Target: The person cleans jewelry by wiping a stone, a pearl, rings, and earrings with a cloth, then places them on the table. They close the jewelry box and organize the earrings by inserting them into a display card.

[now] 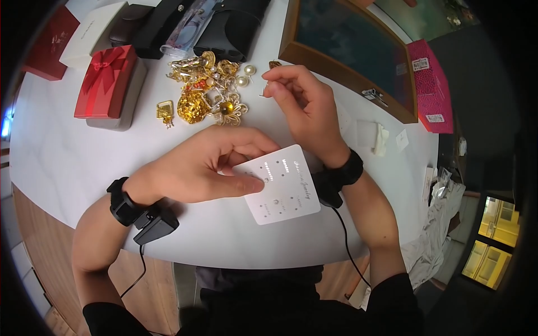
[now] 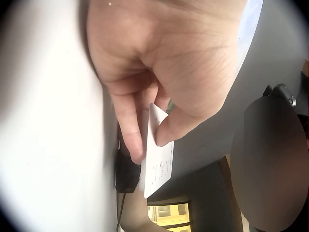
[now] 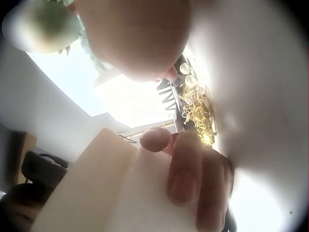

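My left hand (image 1: 204, 162) grips a white earring card (image 1: 288, 193) between thumb and fingers. Printed weekday names and small stud earrings show on its face. In the left wrist view, the card (image 2: 157, 169) is seen nearly edge-on under the thumb. My right hand (image 1: 308, 109) is raised beyond the card, thumb and forefinger pinched together. A tiny thin metal piece (image 1: 262, 95) pokes out at those fingertips; its kind is too small to make out. Just past the left hand lies a heap of gold jewelry (image 1: 193, 106), with pearl earrings (image 1: 242, 82) beside it.
A red gift box (image 1: 106, 84) with a bow stands at the left. Dark cases (image 1: 232, 28) lie at the back. A wooden glass-topped case (image 1: 347, 47) and a pink box (image 1: 431, 84) are at the right. A small clear bag (image 1: 367, 134) lies near the right wrist.
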The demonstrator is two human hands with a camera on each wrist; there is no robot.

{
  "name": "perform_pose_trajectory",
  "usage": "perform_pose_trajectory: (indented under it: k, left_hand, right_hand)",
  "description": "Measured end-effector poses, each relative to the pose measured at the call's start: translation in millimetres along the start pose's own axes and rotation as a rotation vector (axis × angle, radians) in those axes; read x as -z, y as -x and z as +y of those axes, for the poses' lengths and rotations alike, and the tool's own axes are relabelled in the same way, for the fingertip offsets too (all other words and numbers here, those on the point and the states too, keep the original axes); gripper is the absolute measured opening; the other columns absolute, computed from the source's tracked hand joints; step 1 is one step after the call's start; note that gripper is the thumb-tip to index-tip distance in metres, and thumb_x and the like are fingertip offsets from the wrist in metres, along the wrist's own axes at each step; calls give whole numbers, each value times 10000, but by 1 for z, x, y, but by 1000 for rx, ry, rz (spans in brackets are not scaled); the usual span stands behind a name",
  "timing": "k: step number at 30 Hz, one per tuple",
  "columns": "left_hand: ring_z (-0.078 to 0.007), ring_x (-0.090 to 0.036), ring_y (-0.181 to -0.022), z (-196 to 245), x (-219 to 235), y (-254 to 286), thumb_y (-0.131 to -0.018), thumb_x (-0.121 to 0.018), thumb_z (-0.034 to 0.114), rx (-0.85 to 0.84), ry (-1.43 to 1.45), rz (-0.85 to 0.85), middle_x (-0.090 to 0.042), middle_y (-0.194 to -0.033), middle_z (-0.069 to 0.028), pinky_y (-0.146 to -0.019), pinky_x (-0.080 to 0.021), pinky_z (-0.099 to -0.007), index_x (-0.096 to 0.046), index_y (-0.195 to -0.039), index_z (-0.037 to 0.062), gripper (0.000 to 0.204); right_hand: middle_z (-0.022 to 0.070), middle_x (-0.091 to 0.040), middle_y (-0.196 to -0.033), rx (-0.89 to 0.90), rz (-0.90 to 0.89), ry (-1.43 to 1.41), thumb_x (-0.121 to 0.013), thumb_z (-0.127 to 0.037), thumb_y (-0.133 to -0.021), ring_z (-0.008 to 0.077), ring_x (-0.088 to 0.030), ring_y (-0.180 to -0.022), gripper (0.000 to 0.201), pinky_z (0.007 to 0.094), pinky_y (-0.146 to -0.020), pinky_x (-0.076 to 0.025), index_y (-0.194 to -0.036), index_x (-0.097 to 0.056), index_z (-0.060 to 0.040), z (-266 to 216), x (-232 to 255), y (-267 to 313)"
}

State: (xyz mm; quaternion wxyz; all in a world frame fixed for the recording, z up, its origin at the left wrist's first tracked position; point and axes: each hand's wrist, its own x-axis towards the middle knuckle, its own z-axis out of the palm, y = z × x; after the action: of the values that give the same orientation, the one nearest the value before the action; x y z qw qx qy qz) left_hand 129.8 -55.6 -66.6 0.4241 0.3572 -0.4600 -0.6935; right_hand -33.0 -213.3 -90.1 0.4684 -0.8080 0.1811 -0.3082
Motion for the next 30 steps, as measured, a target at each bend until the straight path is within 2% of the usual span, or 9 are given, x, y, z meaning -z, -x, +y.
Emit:
perform_pose_trajectory:
  k: [4, 7, 9, 10, 12, 14, 15, 25, 30]
  left_hand:
    - [-132, -668, -1078, 0, -1, 0, -885, -689, -90, 1, 0, 28, -698, -1181, -96, -909, -532, -265, -585, -1278, -30, 412]
    - [-139, -673, -1069, -3, 1, 2, -876, -678, -108, -56, -50, 82, -695, -1173, -101, -916, -529, -269, -578, -1281, -36, 424]
    - [-144, -675, -1065, -6, 1, 1, -870, -669, -119, -110, -87, 110, -692, -1170, -104, -922, -528, -273, -572, -1285, -40, 433]
    - [-148, -666, -1084, -7, 0, 2, -862, -657, -129, -187, -155, 156, -686, -1178, -108, -942, -522, -280, -567, -1290, -43, 445]
    - [-153, -657, -1103, -10, -1, 1, -855, -645, -138, -263, -222, 202, -680, -1186, -112, -961, -517, -287, -562, -1295, -46, 457]
    - [-116, -678, -1003, -10, -4, -2, -868, -617, -103, -333, -149, 326, -713, -1073, -86, -840, -543, -251, -591, -1221, -48, 358]
    - [-116, -678, -1003, -10, -5, -3, -868, -617, -103, -334, -149, 325, -713, -1073, -86, -840, -543, -251, -591, -1221, -48, 358]
    - [-123, -657, -1049, -9, -5, -4, -869, -629, -96, -280, -87, 395, -701, -1087, -83, -866, -548, -254, -588, -1221, -53, 357]
    - [-110, -658, -1030, -9, -2, -4, -863, -636, -95, -243, -108, 363, -701, -1086, -80, -830, -546, -244, -591, -1213, -48, 356]
  right_hand:
    - [56, -714, -904, 35, 29, -46, -597, -86, -999, 94, -666, -816, 128, 247, -702, -510, -1086, -668, -23, 0, 3, 1]
    - [52, -712, -946, -54, 0, -97, -582, -97, -1014, 89, -662, -887, 144, 234, -738, -499, -1099, -676, -27, -9, 7, -1]
    - [42, -714, -987, -179, -2, -193, -574, -101, -1019, 59, -605, -823, 175, 211, -728, -475, -1130, -680, -18, -13, 10, -2]
    - [42, -714, -987, -177, -3, -192, -574, -101, -1019, 59, -605, -823, 175, 211, -728, -475, -1130, -680, -18, -13, 12, -3]
    - [49, -717, -1044, -185, -26, -306, -553, -104, -1022, 35, -496, -722, 225, 198, -681, -440, -1182, -678, -7, -11, 13, -4]
    - [52, -716, -1064, -177, -39, -328, -543, -99, -1021, 34, -449, -700, 246, 197, -666, -426, -1207, -672, -4, -8, 14, -4]
    - [56, -715, -1083, -168, -52, -349, -533, -93, -1019, 32, -403, -677, 269, 196, -651, -413, -1233, -667, 0, -7, 14, -4]
    - [68, -726, -1087, -203, -39, -370, -529, -57, -997, 31, -408, -677, 282, 191, -644, -408, -1227, -679, 2, -6, 12, -5]
    - [75, -735, -1081, -227, -37, -335, -592, -77, -994, 37, -582, -811, 242, 181, -686, -444, -1205, -686, -3, -10, 13, -5]
